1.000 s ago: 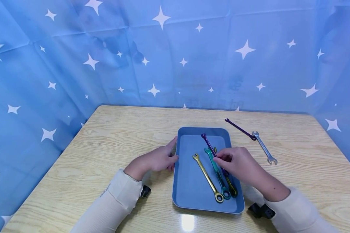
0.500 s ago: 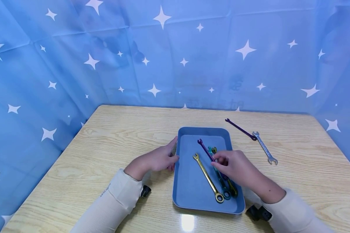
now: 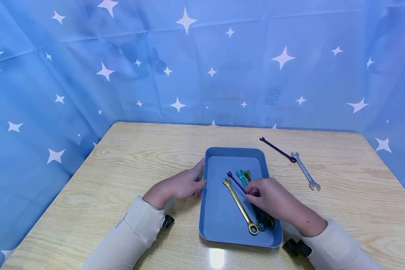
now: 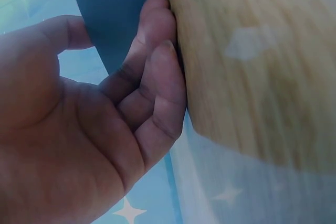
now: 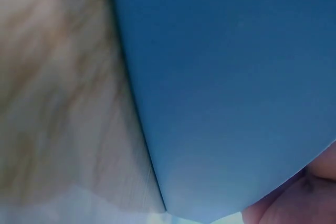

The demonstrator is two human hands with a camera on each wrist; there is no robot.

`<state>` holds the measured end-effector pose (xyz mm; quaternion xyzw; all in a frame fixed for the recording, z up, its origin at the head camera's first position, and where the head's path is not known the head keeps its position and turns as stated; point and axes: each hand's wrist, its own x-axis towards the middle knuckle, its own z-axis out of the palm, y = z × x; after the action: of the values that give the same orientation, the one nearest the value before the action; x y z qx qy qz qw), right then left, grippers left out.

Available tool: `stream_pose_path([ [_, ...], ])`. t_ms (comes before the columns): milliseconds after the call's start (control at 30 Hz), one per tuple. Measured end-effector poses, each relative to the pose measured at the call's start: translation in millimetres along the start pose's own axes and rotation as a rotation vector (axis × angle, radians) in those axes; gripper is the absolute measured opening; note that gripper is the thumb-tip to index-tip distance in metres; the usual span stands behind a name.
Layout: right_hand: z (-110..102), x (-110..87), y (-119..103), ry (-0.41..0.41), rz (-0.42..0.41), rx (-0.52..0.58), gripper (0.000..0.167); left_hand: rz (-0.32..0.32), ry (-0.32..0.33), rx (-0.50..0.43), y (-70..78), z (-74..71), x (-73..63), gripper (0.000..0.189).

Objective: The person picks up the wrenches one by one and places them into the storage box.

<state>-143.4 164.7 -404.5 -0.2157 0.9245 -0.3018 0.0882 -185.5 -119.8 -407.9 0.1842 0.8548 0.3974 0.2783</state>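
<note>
A blue-grey rectangular tray (image 3: 209, 225) rests on the table. My left hand (image 3: 183, 183) holds its left wall; in the left wrist view the thumb tip passes over the rim and the bent fingers (image 4: 163, 87) lie against the outside. Inside the tray, my right hand (image 3: 264, 195) pinches a purple combination wrench (image 3: 236, 181) between thumb and fingers, its far open end showing and the rest hidden. A green wrench (image 3: 241, 176) and a darker gold wrench (image 3: 248, 174) lie partly beneath that hand. To their left lies a bright gold wrench (image 3: 237, 202).
A dark purple wrench (image 3: 277, 149) and a silver wrench (image 3: 305, 170) lie on the wooden table (image 3: 148, 150), right of the tray, their ends close together. A blue star-patterned cloth (image 3: 202, 82) hangs behind the table. The right wrist view mostly shows the tray's outer wall (image 5: 220, 93).
My right hand has moved slightly down and the purple wrench with it, its far end now lower and further left in the tray. The left hand stays on the tray wall.
</note>
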Motion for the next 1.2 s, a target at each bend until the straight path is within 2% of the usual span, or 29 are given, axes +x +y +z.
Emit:
stream_pose_path([
  [533,0.9,-2.1,-5.7,-0.046,0.046,-0.074,0.009,0.002,-0.006,0.019,3.0,-2.2,0.0,0.079],
  [900,1.7,-2.9,-8.3,-0.056,0.068,-0.112,0.038,-0.008,-0.007,0.006,2.8,-0.9,-0.4,0.079],
  [1200,-0.3,-2.2,-7.0,-0.031,0.01,-0.102,0.028,-0.007,-0.006,0.018,-0.8,0.1,1.1,0.079],
])
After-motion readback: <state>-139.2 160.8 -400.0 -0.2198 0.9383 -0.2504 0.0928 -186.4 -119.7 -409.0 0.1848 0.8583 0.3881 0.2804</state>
